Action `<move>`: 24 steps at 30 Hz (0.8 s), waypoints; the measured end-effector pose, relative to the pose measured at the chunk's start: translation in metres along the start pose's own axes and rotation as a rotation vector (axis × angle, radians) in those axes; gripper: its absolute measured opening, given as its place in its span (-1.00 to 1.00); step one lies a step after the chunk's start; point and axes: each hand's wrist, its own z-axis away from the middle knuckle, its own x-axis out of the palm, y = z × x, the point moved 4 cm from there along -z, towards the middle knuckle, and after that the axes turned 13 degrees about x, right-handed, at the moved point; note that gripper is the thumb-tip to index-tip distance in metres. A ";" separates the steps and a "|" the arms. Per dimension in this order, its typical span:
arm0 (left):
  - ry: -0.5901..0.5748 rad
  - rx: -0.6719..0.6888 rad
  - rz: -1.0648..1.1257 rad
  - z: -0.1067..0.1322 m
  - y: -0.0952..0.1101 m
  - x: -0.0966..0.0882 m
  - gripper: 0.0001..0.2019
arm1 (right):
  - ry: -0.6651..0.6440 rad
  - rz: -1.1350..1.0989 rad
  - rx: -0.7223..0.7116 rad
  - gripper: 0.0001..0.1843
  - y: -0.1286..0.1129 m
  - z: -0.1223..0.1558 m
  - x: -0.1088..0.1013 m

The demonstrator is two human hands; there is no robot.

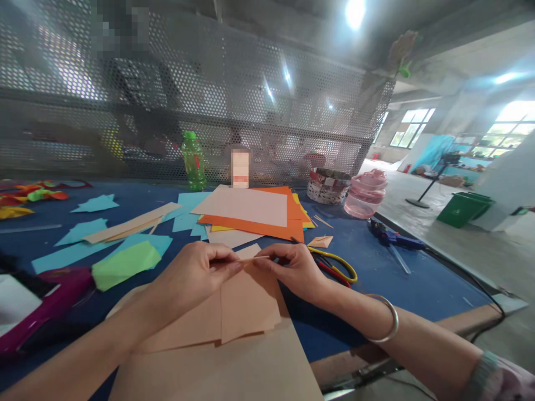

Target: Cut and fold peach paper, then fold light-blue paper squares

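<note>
My left hand (196, 275) and my right hand (292, 270) meet over a folded peach paper sheet (246, 303) near the table's front edge. Both pinch a thin rolled strip of the same peach paper (251, 259), one hand at each end, fingers closed. The strip lies level just above the folded sheet. A silver bangle (387, 320) circles my right wrist. More peach paper (217, 373) lies beneath, reaching the front edge.
Yellow-handled scissors (334, 264) lie right of my right hand on the blue table (409, 284). Behind: a stack of orange and pale sheets (254, 214), cyan scraps (90, 231), a green bottle (193, 161), a pink jar (365, 195), a blue glue gun (390, 236).
</note>
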 end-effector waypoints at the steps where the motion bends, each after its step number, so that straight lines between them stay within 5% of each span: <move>1: -0.001 0.001 0.000 0.000 0.000 0.000 -0.73 | -0.004 -0.010 0.002 -0.80 0.000 0.000 0.000; 24: -0.004 -0.020 0.058 -0.001 -0.009 0.004 -0.73 | -0.128 -0.252 0.236 -0.66 0.011 -0.005 0.006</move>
